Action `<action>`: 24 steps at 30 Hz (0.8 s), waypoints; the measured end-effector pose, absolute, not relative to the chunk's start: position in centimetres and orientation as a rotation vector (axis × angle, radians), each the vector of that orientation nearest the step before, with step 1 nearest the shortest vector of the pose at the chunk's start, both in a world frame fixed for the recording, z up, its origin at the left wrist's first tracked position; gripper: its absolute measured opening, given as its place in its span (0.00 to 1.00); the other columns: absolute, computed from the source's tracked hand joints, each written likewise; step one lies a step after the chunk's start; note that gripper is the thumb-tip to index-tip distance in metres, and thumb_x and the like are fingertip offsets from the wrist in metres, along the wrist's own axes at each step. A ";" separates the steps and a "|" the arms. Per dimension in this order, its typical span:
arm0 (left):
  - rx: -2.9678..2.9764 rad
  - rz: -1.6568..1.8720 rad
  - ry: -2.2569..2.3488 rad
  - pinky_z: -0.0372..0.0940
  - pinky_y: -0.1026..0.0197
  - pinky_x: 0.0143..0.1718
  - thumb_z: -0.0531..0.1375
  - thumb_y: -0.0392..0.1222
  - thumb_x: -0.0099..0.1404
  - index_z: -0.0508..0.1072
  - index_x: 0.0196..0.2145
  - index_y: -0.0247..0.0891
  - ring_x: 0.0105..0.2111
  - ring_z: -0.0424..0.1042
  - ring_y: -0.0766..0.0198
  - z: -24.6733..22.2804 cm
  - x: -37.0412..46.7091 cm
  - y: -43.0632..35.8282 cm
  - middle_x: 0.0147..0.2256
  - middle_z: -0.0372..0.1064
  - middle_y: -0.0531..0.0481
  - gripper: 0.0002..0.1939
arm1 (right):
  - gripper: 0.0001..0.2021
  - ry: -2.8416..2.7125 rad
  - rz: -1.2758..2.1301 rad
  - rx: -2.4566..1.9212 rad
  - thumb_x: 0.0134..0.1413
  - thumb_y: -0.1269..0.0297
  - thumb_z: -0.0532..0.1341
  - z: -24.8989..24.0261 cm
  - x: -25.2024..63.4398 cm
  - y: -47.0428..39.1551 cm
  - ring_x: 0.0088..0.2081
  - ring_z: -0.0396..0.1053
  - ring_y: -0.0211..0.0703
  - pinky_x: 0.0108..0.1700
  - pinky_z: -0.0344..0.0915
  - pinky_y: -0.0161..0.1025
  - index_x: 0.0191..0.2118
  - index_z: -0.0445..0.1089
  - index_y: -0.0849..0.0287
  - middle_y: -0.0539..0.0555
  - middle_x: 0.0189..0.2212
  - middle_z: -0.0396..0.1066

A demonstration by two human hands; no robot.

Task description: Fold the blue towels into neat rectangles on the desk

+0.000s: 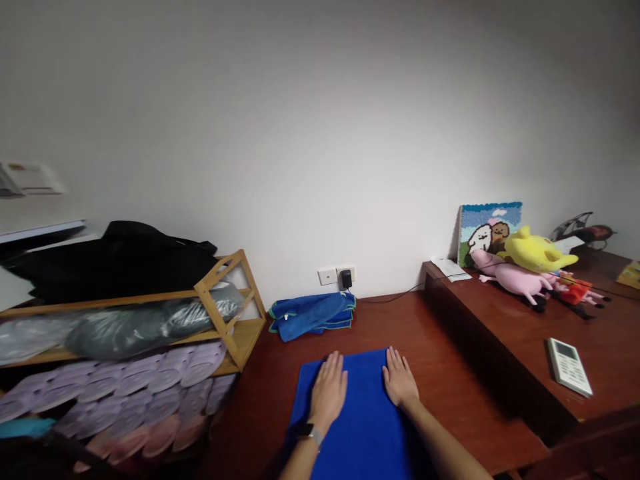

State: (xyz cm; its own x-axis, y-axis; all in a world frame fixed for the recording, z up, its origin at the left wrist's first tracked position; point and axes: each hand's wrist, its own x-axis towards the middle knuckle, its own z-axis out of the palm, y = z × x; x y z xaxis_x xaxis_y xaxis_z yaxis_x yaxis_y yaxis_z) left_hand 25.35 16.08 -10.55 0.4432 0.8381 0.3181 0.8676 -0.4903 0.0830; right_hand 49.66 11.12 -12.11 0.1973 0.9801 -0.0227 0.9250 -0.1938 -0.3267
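A blue cloth (pixel 364 427) lies spread on the reddish-brown wooden table, its far edge toward the wall. My left hand (pixel 329 390) rests flat on its left part, fingers stretched toward the wall, a watch on the wrist. On the cloth's right edge lies my right hand (pixel 400 379), palm down, with its fingers extended and nothing held. Beyond both hands, folded blue cloths with green edging (pixel 313 315) sit in a pile against the wall.
To the left stands a wooden rack (pixel 231 313) with a black bag (pixel 125 263) and rows of lilac slippers (pixel 170 367). The higher desk at right bears plush toys (pixel 520 277), a dog picture (pixel 490 227) and a white remote (pixel 569 367). A black plug (pixel 346 279) is in the wall.
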 end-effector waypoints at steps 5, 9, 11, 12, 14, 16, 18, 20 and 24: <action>-2.859 -0.380 -1.482 0.50 0.45 0.73 0.37 0.57 0.78 0.55 0.72 0.34 0.72 0.51 0.54 -11.4 34.7 13.8 0.72 0.51 0.42 0.35 | 0.34 -1.852 0.314 -2.234 0.70 0.58 0.39 -12.2 49.8 11.0 0.76 0.37 0.46 0.76 0.36 0.48 0.75 0.43 0.69 0.56 0.76 0.38; -2.868 -0.328 -1.509 0.49 0.44 0.73 0.37 0.59 0.78 0.54 0.73 0.37 0.73 0.49 0.54 -12.5 34.2 14.5 0.72 0.50 0.43 0.36 | 0.34 -1.840 0.311 -2.215 0.70 0.58 0.38 -12.6 49.8 11.2 0.76 0.37 0.47 0.76 0.37 0.49 0.75 0.45 0.69 0.56 0.75 0.38; -2.817 -0.311 -1.562 0.48 0.44 0.73 0.37 0.59 0.78 0.53 0.73 0.37 0.73 0.48 0.54 -12.7 31.4 15.3 0.73 0.48 0.44 0.36 | 0.34 -1.820 0.310 -2.207 0.70 0.57 0.38 -12.7 49.8 11.2 0.76 0.37 0.47 0.76 0.36 0.49 0.75 0.45 0.68 0.55 0.75 0.38; -2.779 -0.293 -1.607 0.47 0.44 0.73 0.37 0.59 0.78 0.53 0.73 0.37 0.73 0.47 0.54 -12.7 29.7 15.8 0.73 0.47 0.44 0.35 | 0.34 -1.814 0.311 -2.206 0.70 0.56 0.38 -12.7 49.7 11.2 0.76 0.37 0.47 0.76 0.36 0.49 0.75 0.44 0.67 0.55 0.75 0.38; -2.695 -0.242 -1.707 0.46 0.44 0.73 0.37 0.57 0.78 0.52 0.73 0.37 0.73 0.47 0.54 -12.4 25.7 16.8 0.73 0.46 0.43 0.35 | 0.34 -1.811 0.318 -2.214 0.70 0.56 0.38 -12.5 49.7 11.1 0.76 0.37 0.46 0.76 0.36 0.48 0.75 0.43 0.68 0.54 0.75 0.38; -2.619 -0.177 -1.802 0.45 0.44 0.73 0.37 0.56 0.77 0.52 0.73 0.35 0.74 0.46 0.54 -12.2 21.8 17.8 0.73 0.46 0.43 0.35 | 0.34 -1.815 0.325 -2.231 0.70 0.56 0.37 -12.2 49.6 10.9 0.76 0.36 0.46 0.76 0.36 0.48 0.75 0.42 0.68 0.55 0.76 0.38; -2.565 -0.152 -1.859 0.46 0.46 0.73 0.38 0.54 0.77 0.51 0.73 0.33 0.73 0.46 0.55 -12.2 18.6 18.5 0.74 0.45 0.44 0.35 | 0.34 -1.822 0.333 -2.249 0.71 0.56 0.37 -11.9 49.6 10.9 0.76 0.36 0.46 0.76 0.35 0.48 0.75 0.41 0.69 0.55 0.76 0.37; -2.537 -0.188 -1.874 0.47 0.47 0.73 0.38 0.53 0.77 0.51 0.74 0.32 0.73 0.47 0.55 -12.5 16.7 19.1 0.74 0.45 0.43 0.35 | 0.34 -1.826 0.332 -2.256 0.71 0.56 0.37 -11.6 49.6 10.9 0.76 0.36 0.45 0.76 0.35 0.48 0.75 0.41 0.68 0.55 0.76 0.37; -2.534 -0.259 -1.843 0.49 0.46 0.72 0.39 0.52 0.77 0.52 0.73 0.33 0.73 0.48 0.54 -13.2 16.1 19.4 0.73 0.47 0.42 0.34 | 0.34 -1.838 0.356 -2.268 0.71 0.56 0.37 -11.1 49.6 10.9 0.76 0.36 0.45 0.75 0.34 0.48 0.76 0.41 0.68 0.55 0.76 0.37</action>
State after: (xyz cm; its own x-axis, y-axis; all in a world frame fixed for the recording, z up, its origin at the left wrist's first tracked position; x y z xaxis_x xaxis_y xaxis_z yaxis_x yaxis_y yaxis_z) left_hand 16.08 19.37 -13.18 0.2993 0.9451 0.1313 0.9447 -0.3129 0.0986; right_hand 49.63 10.86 -11.08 0.1978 0.9784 -0.0601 0.9300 -0.2067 -0.3039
